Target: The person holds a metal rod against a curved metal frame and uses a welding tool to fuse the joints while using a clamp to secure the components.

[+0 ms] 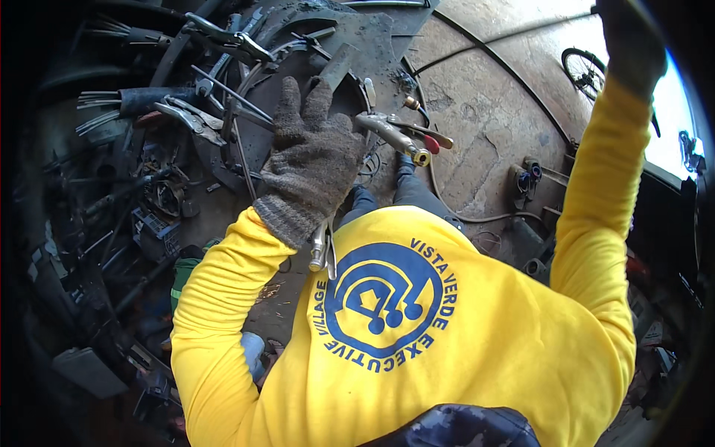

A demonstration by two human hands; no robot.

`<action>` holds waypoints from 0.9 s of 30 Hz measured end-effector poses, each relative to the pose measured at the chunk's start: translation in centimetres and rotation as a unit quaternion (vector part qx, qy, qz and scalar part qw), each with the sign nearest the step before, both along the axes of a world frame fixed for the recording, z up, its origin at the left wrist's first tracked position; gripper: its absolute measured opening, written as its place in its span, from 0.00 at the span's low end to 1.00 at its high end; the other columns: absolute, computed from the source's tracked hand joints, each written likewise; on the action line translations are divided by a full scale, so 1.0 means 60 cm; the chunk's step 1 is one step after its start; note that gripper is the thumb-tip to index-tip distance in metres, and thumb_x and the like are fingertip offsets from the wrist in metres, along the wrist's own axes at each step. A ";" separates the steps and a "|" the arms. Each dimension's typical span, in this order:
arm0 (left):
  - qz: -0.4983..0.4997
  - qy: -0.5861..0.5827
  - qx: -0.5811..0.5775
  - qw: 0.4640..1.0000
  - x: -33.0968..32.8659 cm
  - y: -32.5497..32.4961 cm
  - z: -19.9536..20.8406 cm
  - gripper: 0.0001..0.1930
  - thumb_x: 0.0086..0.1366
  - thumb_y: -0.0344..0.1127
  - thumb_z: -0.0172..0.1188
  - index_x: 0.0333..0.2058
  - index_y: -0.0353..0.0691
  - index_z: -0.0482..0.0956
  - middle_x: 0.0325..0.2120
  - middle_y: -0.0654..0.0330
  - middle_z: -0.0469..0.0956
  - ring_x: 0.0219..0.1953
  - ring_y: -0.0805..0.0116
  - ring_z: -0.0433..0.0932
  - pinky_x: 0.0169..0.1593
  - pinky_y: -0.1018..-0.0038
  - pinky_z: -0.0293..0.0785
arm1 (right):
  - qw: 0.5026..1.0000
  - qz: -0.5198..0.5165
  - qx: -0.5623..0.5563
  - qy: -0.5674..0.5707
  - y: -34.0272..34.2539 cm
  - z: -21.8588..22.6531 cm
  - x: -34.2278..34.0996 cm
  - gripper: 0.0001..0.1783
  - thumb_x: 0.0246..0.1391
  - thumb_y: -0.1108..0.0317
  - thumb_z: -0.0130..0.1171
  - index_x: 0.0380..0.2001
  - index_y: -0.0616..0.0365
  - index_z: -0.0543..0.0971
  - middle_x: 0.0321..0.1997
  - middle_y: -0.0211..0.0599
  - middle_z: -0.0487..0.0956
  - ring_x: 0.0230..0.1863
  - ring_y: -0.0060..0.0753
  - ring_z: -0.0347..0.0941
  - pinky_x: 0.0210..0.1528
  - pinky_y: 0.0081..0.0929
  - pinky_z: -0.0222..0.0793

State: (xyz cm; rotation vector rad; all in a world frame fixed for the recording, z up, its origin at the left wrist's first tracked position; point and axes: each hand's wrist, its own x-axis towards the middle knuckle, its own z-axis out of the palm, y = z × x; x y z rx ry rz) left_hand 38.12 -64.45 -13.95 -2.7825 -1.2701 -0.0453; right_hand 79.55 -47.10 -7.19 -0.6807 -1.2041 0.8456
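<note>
My left hand (pixel 311 153), in a dark knitted glove, lies over the cluttered metal work with its fingers stretched out, against a flat metal bar (pixel 339 65). Beside its fingers, a pair of locking pliers (pixel 395 134) points toward me. The end of another clamp-like tool (pixel 319 249) shows below the wrist. My right hand (pixel 633 48), gloved too, is raised at the upper right edge. Darkness and the frame's rim hide its fingers. A thin dark line, a rod or cable (pixel 506 35), runs up toward it; whether the hand holds it is unclear.
More locking pliers (pixel 190 119) and long-handled clamps (pixel 227 37) lie on the left. Thin rods stick out of a dark tube (pixel 149 100). A hose (pixel 484 219) and cables cross the concrete floor (pixel 477 141). A bicycle wheel (pixel 583 73) stands far right; scrap metal crowds the left.
</note>
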 end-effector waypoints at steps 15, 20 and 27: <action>0.012 0.026 -0.114 0.993 0.005 0.002 -0.007 0.16 0.62 0.49 0.65 0.47 0.52 0.85 0.40 0.57 0.83 0.59 0.47 0.74 0.69 0.34 0.49 | 0.885 -0.111 -0.453 0.014 -0.600 -0.335 -0.074 0.22 0.58 0.72 0.68 0.55 0.61 0.78 0.39 0.30 0.83 0.36 0.20 0.79 0.39 0.22 0.78; -0.029 0.002 -0.015 0.999 0.005 0.003 0.009 0.14 0.63 0.47 0.65 0.46 0.54 0.85 0.42 0.58 0.83 0.57 0.53 0.77 0.70 0.35 0.49 | 0.877 -0.104 -0.460 0.098 -0.614 -0.362 -0.112 0.21 0.63 0.71 0.64 0.58 0.59 0.75 0.46 0.32 0.83 0.37 0.22 0.80 0.40 0.24 0.79; -0.080 0.054 -0.018 0.995 0.006 0.011 0.027 0.15 0.62 0.44 0.65 0.47 0.53 0.85 0.42 0.59 0.83 0.57 0.56 0.77 0.68 0.40 0.57 | 0.870 -0.114 -0.475 0.075 -0.599 -0.391 -0.118 0.20 0.62 0.72 0.62 0.57 0.58 0.76 0.47 0.31 0.83 0.43 0.23 0.80 0.48 0.24 0.77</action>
